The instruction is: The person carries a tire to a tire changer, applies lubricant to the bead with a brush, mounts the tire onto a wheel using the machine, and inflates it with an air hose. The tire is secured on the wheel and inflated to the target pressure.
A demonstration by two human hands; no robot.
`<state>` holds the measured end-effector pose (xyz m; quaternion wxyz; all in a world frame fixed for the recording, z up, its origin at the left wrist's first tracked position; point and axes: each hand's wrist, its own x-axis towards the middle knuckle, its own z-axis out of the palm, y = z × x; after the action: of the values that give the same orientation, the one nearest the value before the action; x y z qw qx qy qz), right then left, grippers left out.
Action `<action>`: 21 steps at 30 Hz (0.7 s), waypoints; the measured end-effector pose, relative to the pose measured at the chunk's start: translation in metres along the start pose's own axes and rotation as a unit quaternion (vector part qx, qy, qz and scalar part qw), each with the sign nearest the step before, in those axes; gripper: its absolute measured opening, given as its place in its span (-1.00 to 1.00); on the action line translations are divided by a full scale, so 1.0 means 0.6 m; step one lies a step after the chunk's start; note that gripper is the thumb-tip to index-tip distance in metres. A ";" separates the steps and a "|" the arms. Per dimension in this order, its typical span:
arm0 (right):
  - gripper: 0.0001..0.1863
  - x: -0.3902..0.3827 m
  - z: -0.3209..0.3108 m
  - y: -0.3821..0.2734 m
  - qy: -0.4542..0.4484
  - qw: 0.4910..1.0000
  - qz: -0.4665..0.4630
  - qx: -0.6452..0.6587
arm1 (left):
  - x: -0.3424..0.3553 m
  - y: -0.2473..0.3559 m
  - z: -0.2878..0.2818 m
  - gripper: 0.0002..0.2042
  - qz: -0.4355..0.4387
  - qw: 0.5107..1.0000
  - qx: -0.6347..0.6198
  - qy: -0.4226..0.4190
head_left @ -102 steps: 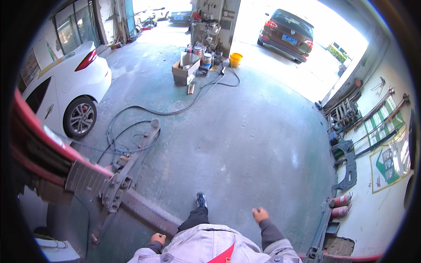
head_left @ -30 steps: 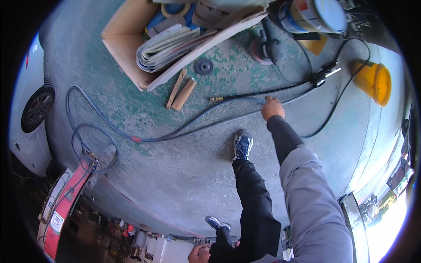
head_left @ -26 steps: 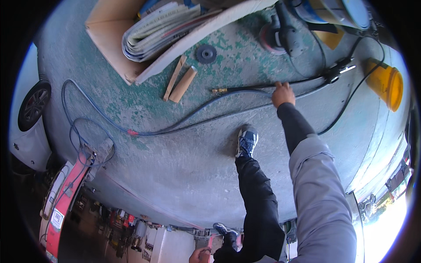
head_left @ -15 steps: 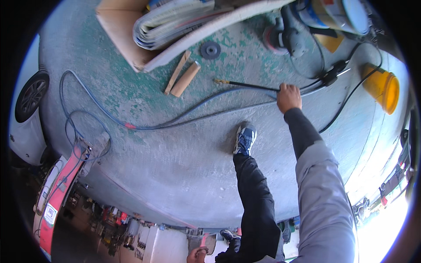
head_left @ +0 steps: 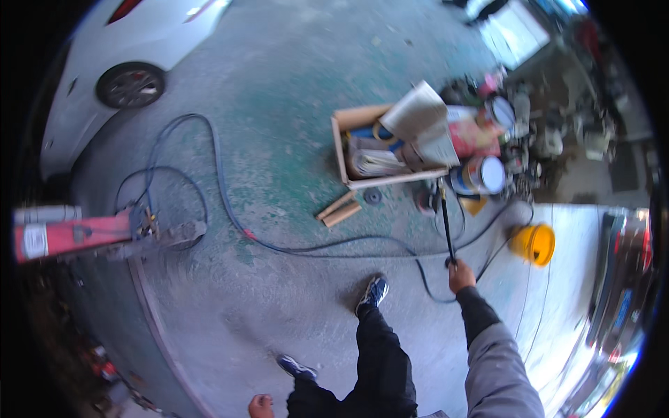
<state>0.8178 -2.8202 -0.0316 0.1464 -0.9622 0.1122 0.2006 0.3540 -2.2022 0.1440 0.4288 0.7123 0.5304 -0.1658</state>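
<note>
1. Right grip: fingers closed around the lower end of a straight black hose length. Arm reaching forward, grey sleeve over dark cuff.
2. Hose length: runs from the grip away from the person, leaning slightly left. Brass-coloured tip at the far end, well clear of the fingers. In the view the tip overlaps a spot by the near right corner of the cardboard box; cannot tell how high it hangs there.
3. Small dark piece at the near end, right against the fingers; too blurred to name.
4. Left grip: at the lower edge, well apart from the hose length. Fingers look curled; cannot tell whether fully closed or holding something.
5. Blue hose: on the floor, red band partway along, looping at left beside a red arm. Passes beyond the right grip.
6. Cardboard box: ahead of the person, left of the hose length; folded papers and a tape roll inside. Metal cans just right of it.
7. Two brown strips and a grey disc: in front of the box.
8. Yellow bucket: right of the right grip, near it, untouched.
</note>
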 end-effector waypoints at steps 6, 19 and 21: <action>-0.64 -0.193 0.006 -0.325 -0.008 0.992 -0.116 0.050 | -0.024 -0.263 -0.200 -0.71 -0.055 0.950 0.301 0.061; -0.57 -0.981 0.130 -1.317 -0.551 0.771 -0.195 0.252 | 0.058 -0.207 -0.639 -0.19 0.258 0.922 0.125 0.261; -0.52 -1.043 0.082 -1.431 -0.611 0.713 -0.243 0.245 | 0.055 -0.196 -0.732 -0.19 0.288 0.882 0.146 0.344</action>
<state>0.4763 -1.9054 0.3905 0.4573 -0.5547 -0.1946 0.6673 0.1649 -1.8283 0.3238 0.1395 0.9006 0.3854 0.1445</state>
